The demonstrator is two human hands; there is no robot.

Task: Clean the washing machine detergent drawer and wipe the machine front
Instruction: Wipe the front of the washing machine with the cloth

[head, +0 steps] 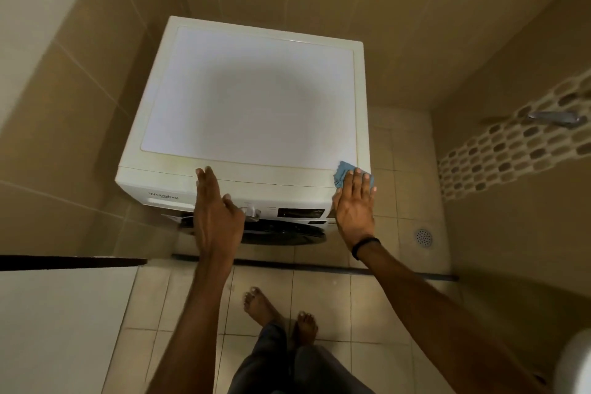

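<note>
Two hands work at the front edge of the white washing machine (256,99). Left hand (214,201) lies flat with straight fingers on the front lip, above the control dial (251,213). Right hand (353,201), fingers straight, presses a blue cloth (342,173) onto the top's front right corner. The detergent drawer (163,197) sits at the panel's left, bearing the logo.

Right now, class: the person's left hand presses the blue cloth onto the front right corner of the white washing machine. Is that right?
Not quite: the head view shows the right hand pressing the blue cloth onto the front right corner of the white washing machine; the left hand holds no cloth.
</note>
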